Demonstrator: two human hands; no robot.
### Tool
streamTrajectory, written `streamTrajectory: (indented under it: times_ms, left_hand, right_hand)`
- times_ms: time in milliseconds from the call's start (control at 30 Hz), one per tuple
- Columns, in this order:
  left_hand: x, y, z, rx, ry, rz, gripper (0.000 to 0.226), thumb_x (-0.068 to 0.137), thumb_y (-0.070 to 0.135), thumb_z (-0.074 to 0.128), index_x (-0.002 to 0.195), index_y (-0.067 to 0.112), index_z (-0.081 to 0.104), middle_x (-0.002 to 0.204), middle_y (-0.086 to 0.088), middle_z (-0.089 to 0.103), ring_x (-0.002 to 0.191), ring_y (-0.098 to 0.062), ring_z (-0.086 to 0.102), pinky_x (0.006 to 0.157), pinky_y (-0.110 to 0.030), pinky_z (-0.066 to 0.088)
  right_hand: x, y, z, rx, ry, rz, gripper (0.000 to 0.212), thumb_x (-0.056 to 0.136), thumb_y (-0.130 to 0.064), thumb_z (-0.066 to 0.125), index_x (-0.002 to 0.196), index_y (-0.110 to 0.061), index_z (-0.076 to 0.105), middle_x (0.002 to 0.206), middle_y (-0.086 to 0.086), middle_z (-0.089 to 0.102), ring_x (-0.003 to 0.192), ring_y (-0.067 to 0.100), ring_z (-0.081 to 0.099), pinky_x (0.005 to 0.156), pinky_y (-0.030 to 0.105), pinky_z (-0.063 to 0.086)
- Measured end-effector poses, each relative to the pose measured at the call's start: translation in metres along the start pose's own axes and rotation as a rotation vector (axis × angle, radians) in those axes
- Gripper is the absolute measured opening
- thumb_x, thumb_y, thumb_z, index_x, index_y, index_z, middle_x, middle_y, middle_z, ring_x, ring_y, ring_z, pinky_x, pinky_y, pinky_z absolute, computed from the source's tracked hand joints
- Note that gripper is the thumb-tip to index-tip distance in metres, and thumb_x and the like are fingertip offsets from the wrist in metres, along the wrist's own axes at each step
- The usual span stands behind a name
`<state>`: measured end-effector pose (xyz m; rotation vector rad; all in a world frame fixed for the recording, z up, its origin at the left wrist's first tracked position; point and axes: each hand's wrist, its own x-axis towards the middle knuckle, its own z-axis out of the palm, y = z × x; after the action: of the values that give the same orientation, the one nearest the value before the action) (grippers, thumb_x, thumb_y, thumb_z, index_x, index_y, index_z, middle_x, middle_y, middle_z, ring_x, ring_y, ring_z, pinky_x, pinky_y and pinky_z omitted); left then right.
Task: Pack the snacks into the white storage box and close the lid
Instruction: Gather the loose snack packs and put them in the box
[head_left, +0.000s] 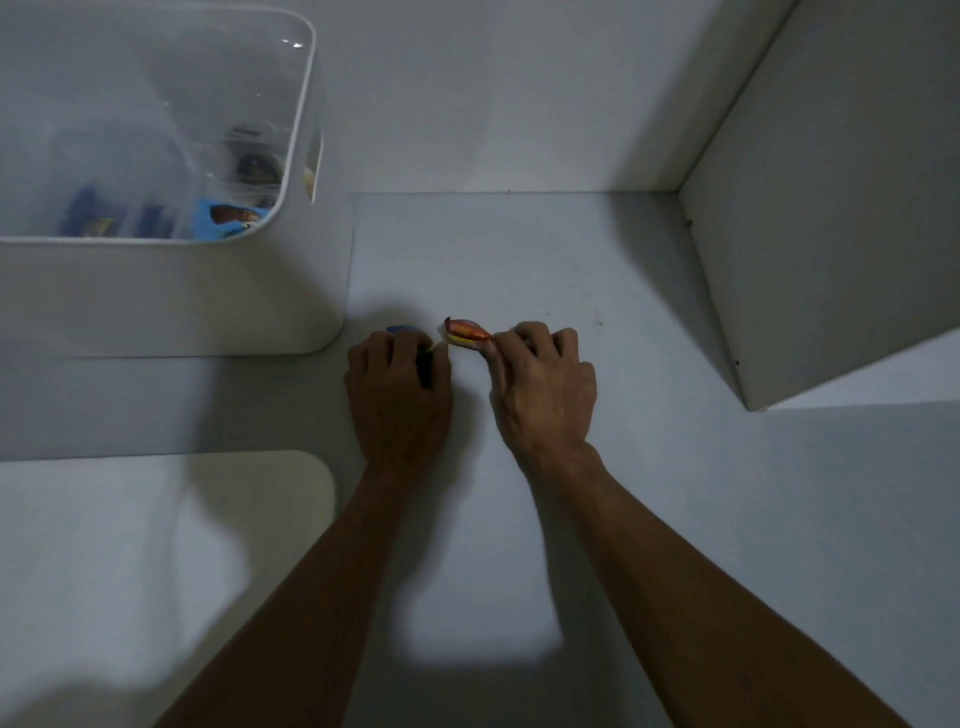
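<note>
- While both of my hands were down on the white shelf surface (519, 249), the task's things lay in two places: several snacks already sat in the bottom of the white storage box (171, 291) at upper left, and two more were in my hands just to its right.
- My right hand (543, 384) pinched a red-and-yellow snack packet (467, 332) by one end, so most of the wrapper stuck out toward my other hand.
- My left hand (397, 387) was curled around a blue snack packet (402, 329), of which only one edge showed past my knuckles.
- Near the lower left lay the white lid (260, 499), flat, apart from the box, which stood open.
- I judged the packing nearly done, with these two packets to go in before the lid.
- The risk I saw: the red packet was held only at its tip, and slick foil could slip out during the carry across to the box.
- Another risk: the box rim stood high and close to my left hand, so a low swing could clip the wall and knock a packet loose.
- A white side panel (831, 234) closed in the shelf on the right.
</note>
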<state>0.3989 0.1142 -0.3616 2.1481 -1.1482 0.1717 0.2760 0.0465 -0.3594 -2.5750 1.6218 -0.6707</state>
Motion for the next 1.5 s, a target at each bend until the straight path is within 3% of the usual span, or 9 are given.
streamTrajectory:
  times_ms: [200, 400, 567, 633, 867, 1100, 1233, 1367, 1500]
  left_hand:
    - [-0.007, -0.002, 0.0, -0.038, 0.082, 0.066, 0.011, 0.085, 0.018, 0.068, 0.088, 0.007, 0.065, 0.09, -0.014, 0.059, 0.088, -0.029, 0.049, 0.073, -0.038, 0.049]
    - [-0.017, 0.002, -0.012, -0.188, 0.097, -0.072, 0.011, 0.081, 0.009, 0.071, 0.091, 0.006, 0.068, 0.096, -0.014, 0.057, 0.082, -0.021, 0.055, 0.073, -0.023, 0.042]
    - [-0.016, 0.026, -0.037, -0.293, 0.139, -0.157, 0.015, 0.077, 0.007, 0.076, 0.091, 0.004, 0.07, 0.092, -0.017, 0.059, 0.083, -0.015, 0.053, 0.077, -0.01, 0.036]
    - [-0.007, 0.045, -0.056, -0.352, 0.173, -0.171, 0.015, 0.076, 0.006, 0.077, 0.09, 0.006, 0.07, 0.091, -0.014, 0.059, 0.082, -0.016, 0.056, 0.079, -0.006, 0.037]
    - [0.053, 0.093, -0.149, -0.52, 0.302, -0.133, 0.016, 0.082, 0.011, 0.075, 0.096, 0.006, 0.069, 0.096, -0.011, 0.06, 0.084, -0.004, 0.057, 0.081, -0.011, 0.047]
    - [0.131, 0.046, -0.238, -0.532, 0.46, -0.163, 0.017, 0.082, 0.012, 0.074, 0.097, 0.006, 0.069, 0.098, -0.01, 0.062, 0.086, -0.018, 0.064, 0.082, -0.021, 0.053]
    - [0.171, 0.003, -0.256, -0.485, 0.38, -0.237, 0.017, 0.081, 0.015, 0.075, 0.096, 0.013, 0.069, 0.099, -0.008, 0.062, 0.087, -0.017, 0.064, 0.083, -0.014, 0.048]
    - [0.188, -0.027, -0.242, -0.39, 0.154, -0.323, 0.015, 0.081, 0.023, 0.074, 0.094, 0.016, 0.068, 0.098, -0.009, 0.062, 0.089, -0.023, 0.064, 0.079, -0.017, 0.042]
    - [0.198, -0.037, -0.228, -0.422, -0.2, -0.403, 0.048, 0.093, 0.058, 0.046, 0.121, 0.022, 0.06, 0.12, -0.005, 0.061, 0.108, -0.023, 0.059, 0.09, -0.031, 0.046]
  right_hand:
    - [-0.008, 0.003, -0.007, 0.028, 0.051, -0.017, 0.014, 0.083, -0.028, 0.07, 0.084, -0.017, 0.061, 0.076, -0.001, 0.06, 0.066, 0.022, 0.054, 0.045, 0.027, 0.03]
    - [-0.02, 0.001, -0.018, 0.151, 0.031, 0.145, 0.012, 0.082, -0.024, 0.071, 0.084, -0.017, 0.062, 0.076, -0.002, 0.062, 0.065, 0.02, 0.054, 0.049, 0.025, 0.029]
    - [-0.021, -0.005, -0.05, 0.283, 0.052, 0.202, 0.041, 0.093, -0.042, 0.039, 0.096, -0.017, 0.07, 0.083, -0.001, 0.066, 0.071, 0.021, 0.059, 0.052, 0.029, 0.041]
    - [-0.016, -0.01, -0.068, 0.305, 0.082, 0.198, 0.042, 0.098, -0.042, 0.037, 0.096, -0.017, 0.07, 0.081, -0.001, 0.066, 0.068, 0.02, 0.06, 0.049, 0.031, 0.046]
    - [0.029, -0.056, -0.149, 0.373, 0.192, 0.234, 0.027, 0.101, -0.033, 0.05, 0.095, -0.018, 0.071, 0.079, -0.001, 0.066, 0.064, 0.02, 0.058, 0.049, 0.026, 0.04]
    - [0.085, -0.167, -0.193, 0.461, 0.099, 0.157, 0.034, 0.102, -0.041, 0.042, 0.096, -0.02, 0.068, 0.089, 0.001, 0.066, 0.077, 0.024, 0.061, 0.057, 0.031, 0.043]
    - [0.103, -0.219, -0.188, 0.376, -0.102, 0.109, 0.036, 0.102, -0.043, 0.039, 0.094, -0.02, 0.065, 0.094, 0.003, 0.065, 0.085, 0.026, 0.062, 0.063, 0.029, 0.036]
    - [0.116, -0.242, -0.168, 0.257, -0.218, 0.083, 0.038, 0.1, -0.045, 0.042, 0.093, -0.019, 0.069, 0.095, 0.005, 0.069, 0.085, 0.029, 0.066, 0.064, 0.029, 0.04]
    - [0.137, -0.258, -0.146, 0.333, -0.216, 0.1, 0.042, 0.099, -0.045, 0.041, 0.083, -0.016, 0.067, 0.089, 0.008, 0.065, 0.079, 0.027, 0.063, 0.062, 0.033, 0.05]
